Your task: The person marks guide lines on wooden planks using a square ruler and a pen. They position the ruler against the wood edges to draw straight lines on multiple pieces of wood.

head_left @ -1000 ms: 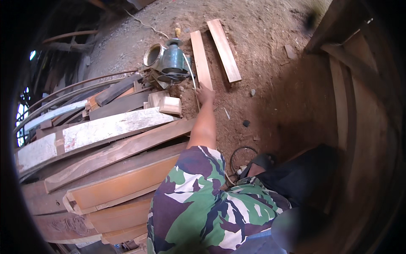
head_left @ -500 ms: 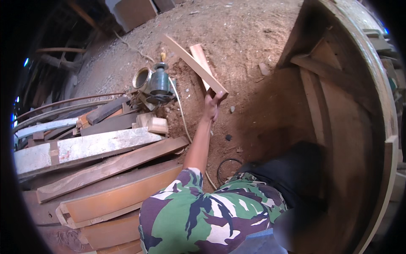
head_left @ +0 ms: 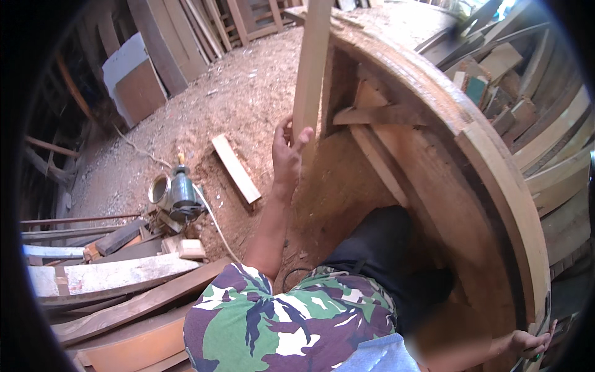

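My left hand (head_left: 287, 158) grips the lower end of a pale wooden board (head_left: 312, 74). The board is raised upright, and its top runs out of the picture. My right hand (head_left: 530, 345) is at the lower right, by the near end of the wooden workbench (head_left: 427, 68). Its fingers look partly stretched, with nothing plain in them; a small green spot shows at a finger. A long wooden strip (head_left: 496, 198) lies along the bench top, close to that hand. A second, shorter pale board (head_left: 237, 168) lies on the ground left of my left forearm.
A green power tool (head_left: 182, 189) with a cable stands on the dusty ground at left. Stacked planks (head_left: 124, 273) fill the lower left. Beyond the bench lies a heap of wood offcuts (head_left: 502, 93). Panels (head_left: 139, 87) lean at the back left.
My left hand has lifted the board off the ground, turned it upright and brought it towards the bench. The view has swung right, and my right hand has come into sight.
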`<state>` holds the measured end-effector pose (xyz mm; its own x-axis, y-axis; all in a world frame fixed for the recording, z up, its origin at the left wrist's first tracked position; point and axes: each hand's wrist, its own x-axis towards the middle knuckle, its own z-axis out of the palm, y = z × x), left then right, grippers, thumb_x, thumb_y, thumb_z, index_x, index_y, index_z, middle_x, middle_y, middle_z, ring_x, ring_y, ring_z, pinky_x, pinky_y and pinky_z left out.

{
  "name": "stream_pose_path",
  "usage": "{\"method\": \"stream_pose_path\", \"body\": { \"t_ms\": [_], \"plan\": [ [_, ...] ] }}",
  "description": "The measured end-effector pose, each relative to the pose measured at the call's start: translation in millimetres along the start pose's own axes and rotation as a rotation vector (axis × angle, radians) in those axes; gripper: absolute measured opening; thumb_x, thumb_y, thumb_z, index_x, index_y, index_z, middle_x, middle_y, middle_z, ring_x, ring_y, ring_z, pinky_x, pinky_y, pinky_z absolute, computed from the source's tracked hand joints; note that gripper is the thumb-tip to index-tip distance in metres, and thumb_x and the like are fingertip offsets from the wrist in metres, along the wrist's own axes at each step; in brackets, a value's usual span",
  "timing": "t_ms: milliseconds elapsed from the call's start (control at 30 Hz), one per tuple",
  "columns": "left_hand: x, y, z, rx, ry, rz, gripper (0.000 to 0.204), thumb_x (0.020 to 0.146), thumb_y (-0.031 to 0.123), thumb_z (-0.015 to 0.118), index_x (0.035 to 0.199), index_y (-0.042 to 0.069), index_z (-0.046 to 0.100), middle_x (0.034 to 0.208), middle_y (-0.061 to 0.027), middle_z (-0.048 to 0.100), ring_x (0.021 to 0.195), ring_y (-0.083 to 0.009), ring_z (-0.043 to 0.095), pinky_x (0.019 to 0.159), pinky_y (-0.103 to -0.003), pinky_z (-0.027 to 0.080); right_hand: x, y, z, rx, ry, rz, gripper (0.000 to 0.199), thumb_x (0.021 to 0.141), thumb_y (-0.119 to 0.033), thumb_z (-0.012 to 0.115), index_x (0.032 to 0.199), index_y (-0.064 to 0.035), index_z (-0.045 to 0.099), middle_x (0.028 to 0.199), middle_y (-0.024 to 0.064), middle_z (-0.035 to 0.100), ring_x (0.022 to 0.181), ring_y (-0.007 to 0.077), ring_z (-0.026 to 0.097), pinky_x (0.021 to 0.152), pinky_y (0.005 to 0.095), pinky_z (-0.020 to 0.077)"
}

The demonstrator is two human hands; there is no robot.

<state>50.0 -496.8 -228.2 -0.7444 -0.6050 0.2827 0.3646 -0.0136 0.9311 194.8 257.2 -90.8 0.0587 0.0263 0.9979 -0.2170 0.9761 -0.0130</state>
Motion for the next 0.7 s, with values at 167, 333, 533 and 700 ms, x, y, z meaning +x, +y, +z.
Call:
{"method": "stream_pose_path", "body": {
  "t_ms": [167, 333, 533, 700],
  "plan": [
    [-23.7, 17.2, 42.9, 0.419, 0.024, 0.473, 0.080, 0.086, 0.030, 0.093, 0.151, 0.003, 0.056, 0.122, -0.0122, 0.066, 0.108, -0.0230, 0.063, 0.091, -0.038, 0.057, 27.7, -98.6, -12.1, -0.204, -0.073, -0.177, 0.029, 0.109, -0.002, 0.048, 0.124, 0.0148, 0.066, 0.120, 0.0301, 0.076, 0.115, 0.0379, 0.074, 0.108, 0.0465, 0.0552],
    [1.6, 49.7, 51.5, 0.833, 0.218, 1.198, 0.071, 0.082, 0.030, 0.094, 0.142, 0.007, 0.065, 0.127, -0.0124, 0.066, 0.118, -0.0353, 0.071, 0.088, -0.045, 0.058, 49.6, -155.1, 14.7, -0.159, -0.200, -0.203, 0.028, 0.108, -0.001, 0.051, 0.130, 0.0140, 0.058, 0.127, 0.0298, 0.066, 0.121, 0.0462, 0.070, 0.113, 0.0563, 0.0533],
    [2.2, 76.1, 103.0, 0.704, 0.097, 1.525, 0.040, 0.092, 0.031, 0.088, 0.127, 0.018, 0.073, 0.134, -0.0093, 0.062, 0.126, -0.0357, 0.072, 0.100, -0.048, 0.060, 65.7, -172.7, 36.0, -0.123, -0.225, -0.337, 0.035, 0.104, -0.010, 0.067, 0.133, 0.0054, 0.057, 0.131, 0.0276, 0.061, 0.127, 0.0497, 0.066, 0.112, 0.0593, 0.0529],
    [-3.1, 96.1, 132.1, 0.578, -0.108, 1.582, 0.063, 0.081, 0.033, 0.096, 0.133, 0.010, 0.068, 0.133, -0.0120, 0.063, 0.127, -0.0390, 0.071, 0.102, -0.048, 0.061, 71.6, -174.1, 45.1, -0.200, -0.234, -0.387, 0.051, 0.101, -0.024, 0.078, 0.140, -0.0020, 0.055, 0.140, 0.0256, 0.063, 0.136, 0.0480, 0.060, 0.118, 0.0610, 0.0433]
  ]
}}
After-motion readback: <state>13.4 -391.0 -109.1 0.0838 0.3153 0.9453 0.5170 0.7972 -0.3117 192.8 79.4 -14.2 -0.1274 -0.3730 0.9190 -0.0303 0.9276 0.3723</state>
